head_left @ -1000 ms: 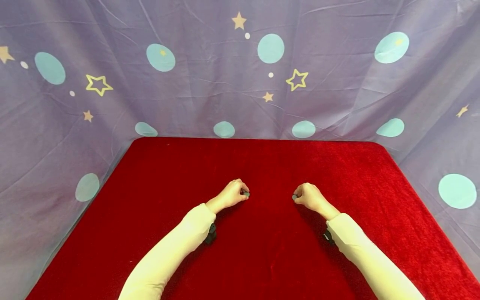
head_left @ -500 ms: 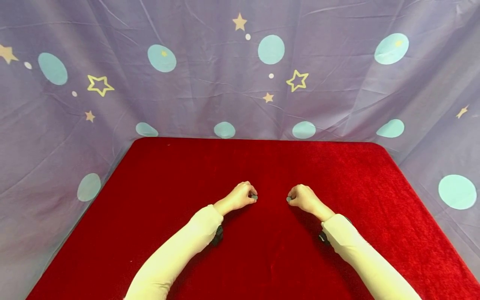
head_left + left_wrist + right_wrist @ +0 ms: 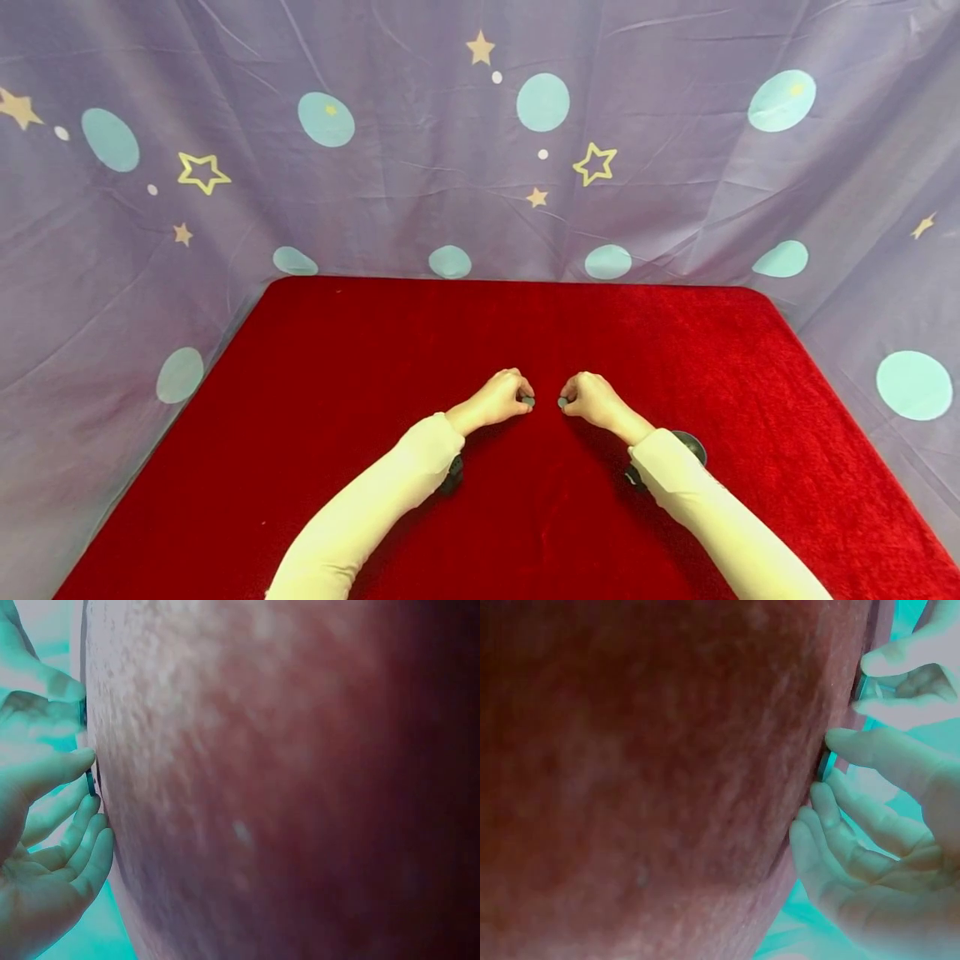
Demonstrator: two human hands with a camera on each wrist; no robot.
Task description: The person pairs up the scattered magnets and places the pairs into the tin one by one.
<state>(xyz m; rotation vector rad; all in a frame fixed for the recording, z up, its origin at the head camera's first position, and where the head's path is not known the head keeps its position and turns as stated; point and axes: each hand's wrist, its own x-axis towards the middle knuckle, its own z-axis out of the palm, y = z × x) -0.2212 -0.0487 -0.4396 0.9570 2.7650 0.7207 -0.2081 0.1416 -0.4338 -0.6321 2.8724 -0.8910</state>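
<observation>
My left hand (image 3: 497, 398) pinches a small round grey disc (image 3: 528, 402) between thumb and fingers, low at the middle of the red cloth. Facing it, my right hand (image 3: 595, 400) pinches a similar disc (image 3: 562, 402). A narrow gap parts the two discs. In the left wrist view the left hand's disc (image 3: 91, 782) appears edge-on at the cloth, with the other disc (image 3: 82, 712) beyond it. The right wrist view has the right hand's disc (image 3: 826, 765) between thumb and fingertip. Whether the discs touch the cloth is unclear.
Red velvety cloth (image 3: 420, 333) covers the table. A dark round thing (image 3: 692, 447) shows partly from behind the right sleeve. Black wrist devices (image 3: 452, 475) sit under the cuffs. A purple curtain (image 3: 420, 125) with stars and dots encloses the back and sides.
Both hands have come toward each other with their discs, the left moving right and the right moving left. The dark round thing by the right sleeve has come into view.
</observation>
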